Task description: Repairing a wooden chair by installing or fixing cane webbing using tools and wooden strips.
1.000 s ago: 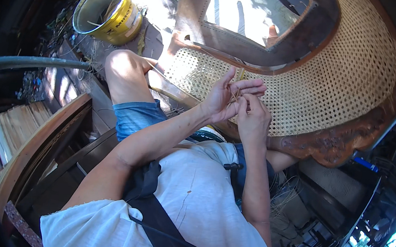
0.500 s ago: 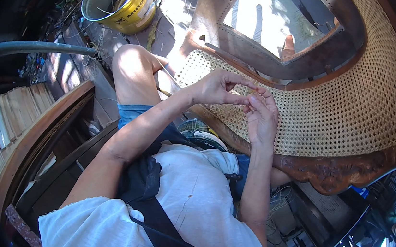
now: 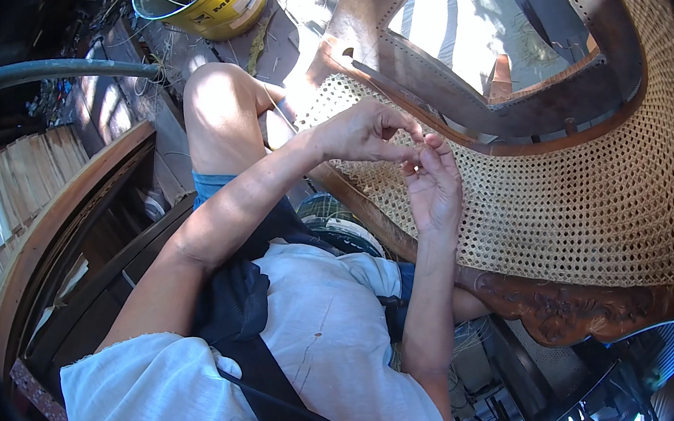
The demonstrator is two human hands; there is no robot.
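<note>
Palm of left hand (image 3: 361, 133) no longer upturned, right hand (image 3: 436, 190) close, either grip's hold impossible to tell.

Open way: over the cane panel (image 3: 575, 215), rightward from the right hand (image 3: 435, 194). Second opening: the gap inside the brown chair frame (image 3: 364, 28), bounded by its bars. Third: space between the two forearms, above the shirt (image 3: 327, 308). Obstacles: left hand (image 3: 357, 134), its fingertips close to the right's, leaving little room between; raised knee (image 3: 221, 100), between left forearm and yellow bucket (image 3: 227, 6); pipe (image 3: 72, 72), left of knee; carved rail (image 3: 565, 308), along the panel's near edge.
</note>
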